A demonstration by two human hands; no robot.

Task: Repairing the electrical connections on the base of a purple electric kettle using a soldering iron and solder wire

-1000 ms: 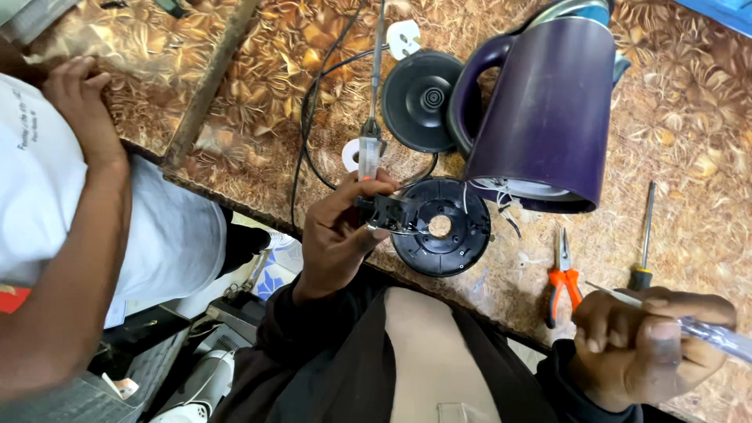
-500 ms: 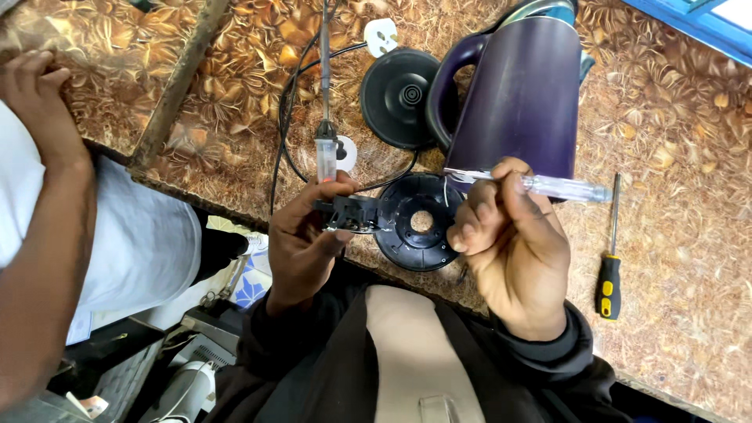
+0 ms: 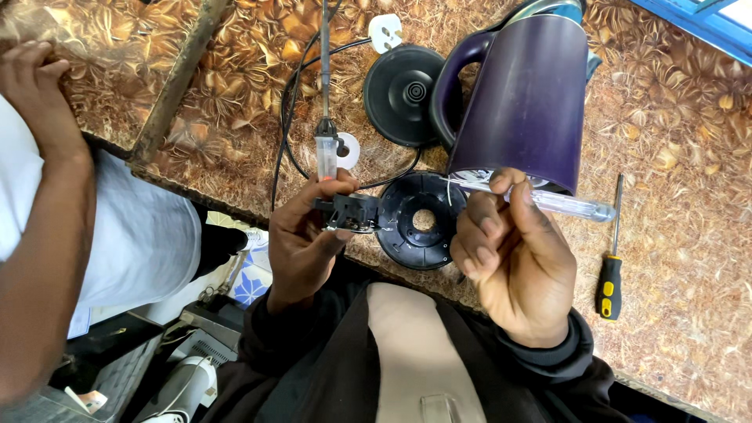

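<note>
My left hand (image 3: 307, 235) grips a small black switch part (image 3: 350, 213) next to a round black bottom cover (image 3: 423, 222) lying on the patterned counter (image 3: 689, 180). My right hand (image 3: 513, 254) is closed on a screwdriver with a clear handle (image 3: 560, 202), its tip pointing left toward the underside of a purple electric kettle (image 3: 526, 98). The kettle stands just behind the cover. Its round black power base (image 3: 405, 94) lies to the left with a black cord (image 3: 291, 117) and a white plug (image 3: 387, 33).
A soldering iron (image 3: 326, 149) lies just above my left hand. A screwdriver with a black and yellow handle (image 3: 610, 270) rests at the right. Another person's arm (image 3: 48, 180) and white shirt fill the left side. A wooden stick (image 3: 176, 78) lies on the counter.
My right hand has swung in from the far right to the kettle's underside with the clear-handled screwdriver. The disc in the cover's centre is gone, leaving a hole. My left hand has stayed in place.
</note>
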